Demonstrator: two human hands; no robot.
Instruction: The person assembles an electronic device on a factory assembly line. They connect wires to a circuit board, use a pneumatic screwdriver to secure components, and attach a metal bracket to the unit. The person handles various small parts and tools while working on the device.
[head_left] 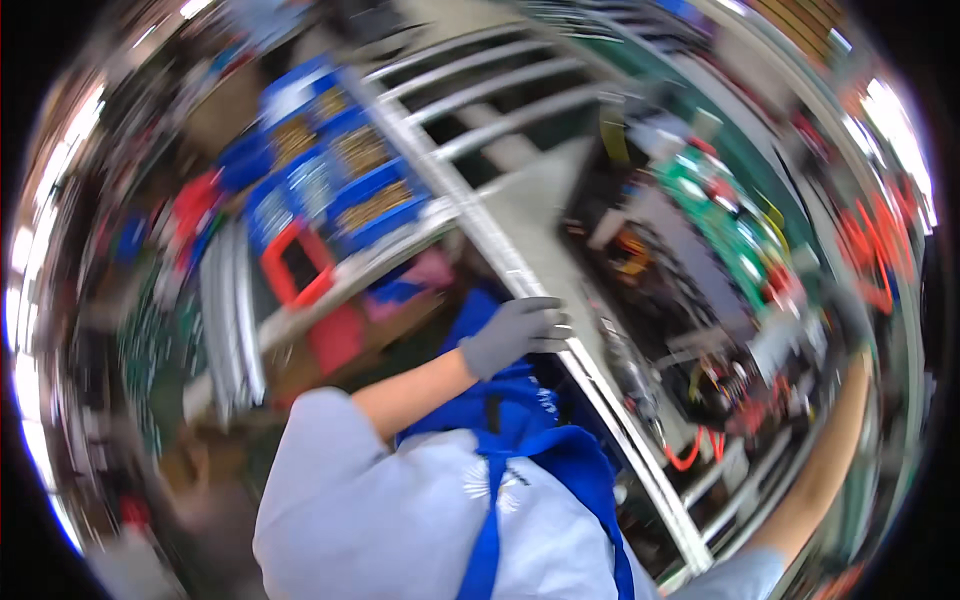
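My left hand (515,335), in a grey glove, lies at the long silvery metal rail (630,440) in front of my body. Its fingers are curled together over the rail's edge. Far to the right, my right arm stretches out, and my right hand (847,312), also in a grey glove, is smeared by motion. It is beside a dark open-topped unit (640,260) with wires and components inside. Along that unit's far side runs a green panel (715,215) with red and white parts. Whether the right hand holds anything does not show.
Blue bins (375,205) of small brass-coloured parts stand at the upper left, near a red frame (297,263) and metal strips (228,310). Metal rollers (500,85) lie beyond the rail. Orange coiled hoses (870,250) hang at the far right.
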